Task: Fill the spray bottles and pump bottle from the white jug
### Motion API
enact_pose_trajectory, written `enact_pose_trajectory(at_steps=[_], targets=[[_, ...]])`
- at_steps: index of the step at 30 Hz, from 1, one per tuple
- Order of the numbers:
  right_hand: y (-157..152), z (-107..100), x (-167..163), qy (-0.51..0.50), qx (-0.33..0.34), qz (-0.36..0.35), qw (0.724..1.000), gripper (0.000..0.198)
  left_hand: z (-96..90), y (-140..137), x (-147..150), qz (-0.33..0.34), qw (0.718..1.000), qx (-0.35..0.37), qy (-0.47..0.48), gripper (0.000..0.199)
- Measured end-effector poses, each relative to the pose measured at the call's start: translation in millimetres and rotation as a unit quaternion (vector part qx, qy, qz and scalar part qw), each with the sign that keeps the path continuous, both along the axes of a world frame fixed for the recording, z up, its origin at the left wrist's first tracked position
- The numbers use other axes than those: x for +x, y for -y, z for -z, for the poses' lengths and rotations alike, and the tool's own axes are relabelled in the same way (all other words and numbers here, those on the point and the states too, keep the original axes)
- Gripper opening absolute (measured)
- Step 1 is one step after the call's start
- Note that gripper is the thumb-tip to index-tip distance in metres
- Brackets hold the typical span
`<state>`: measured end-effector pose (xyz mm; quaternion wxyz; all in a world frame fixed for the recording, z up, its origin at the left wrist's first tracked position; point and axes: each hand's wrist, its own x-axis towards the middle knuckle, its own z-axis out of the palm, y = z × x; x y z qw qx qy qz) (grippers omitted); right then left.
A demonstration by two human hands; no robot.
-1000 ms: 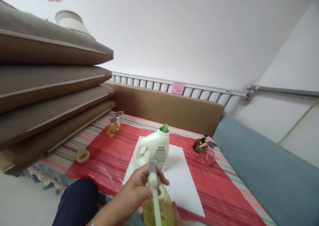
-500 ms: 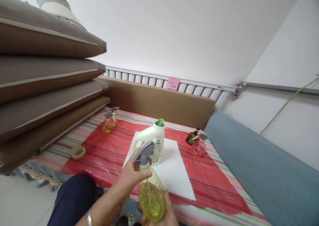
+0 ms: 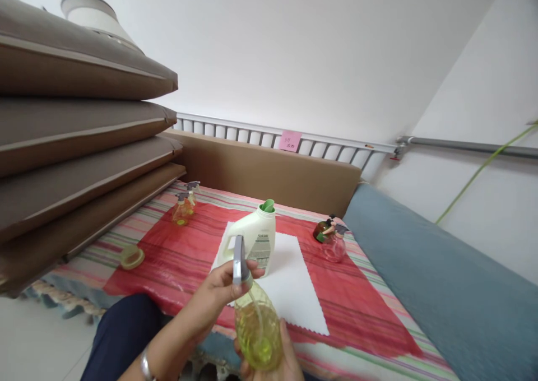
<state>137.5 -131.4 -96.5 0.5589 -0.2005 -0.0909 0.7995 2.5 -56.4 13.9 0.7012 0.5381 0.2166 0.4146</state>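
Observation:
My left hand [image 3: 225,283] is closed around the collar of the grey trigger sprayer head [image 3: 239,260]. This head sits on top of a clear yellow-green spray bottle [image 3: 257,330], tilted, with liquid and a dip tube inside. Around the lower part of the bottle my right hand [image 3: 286,356] is wrapped, partly cut off by the bottom edge. Just behind the spray bottle stands a cream jug with a handle [image 3: 259,230], its mouth holding a green spout [image 3: 268,205]. The jug is upright on a white scalloped sheet [image 3: 294,291].
Two yellowish spray bottles [image 3: 181,210] stand at the back left. A round pale lid or ring [image 3: 131,256] lies at the left. On the right are a dark brown bottle [image 3: 321,231] and a pink spray bottle [image 3: 335,247]. Stacked cushions [image 3: 84,117] rise at the left.
The sprayer head has turned in my left hand, from pointing sideways to being seen nearly end-on. The bottle stays held in my right hand. The view has shifted slightly.

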Motion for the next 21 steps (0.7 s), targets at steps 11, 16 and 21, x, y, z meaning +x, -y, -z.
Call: enact_pose_trajectory(at_steps=[11, 16, 21], targets=[[-2.4, -3.8, -0.9, -0.039, 0.016, -0.018, 0.999, 0.048, 0.5, 2.6, 2.9, -0.017, 0.998, -0.039, 0.036, 0.037], [-6.7, -0.4, -1.9, 0.012, 0.01, 0.015, 1.0, 0.05, 0.1, 4.7, 8.0, -0.086, 0.994, -0.04, 0.055, 0.037], [-10.6, 0.6, -1.9, 0.028, 0.037, 0.02, 0.999, 0.059, -1.1, 4.8, 0.9, 0.02, 0.998, -0.054, 0.038, 0.045]])
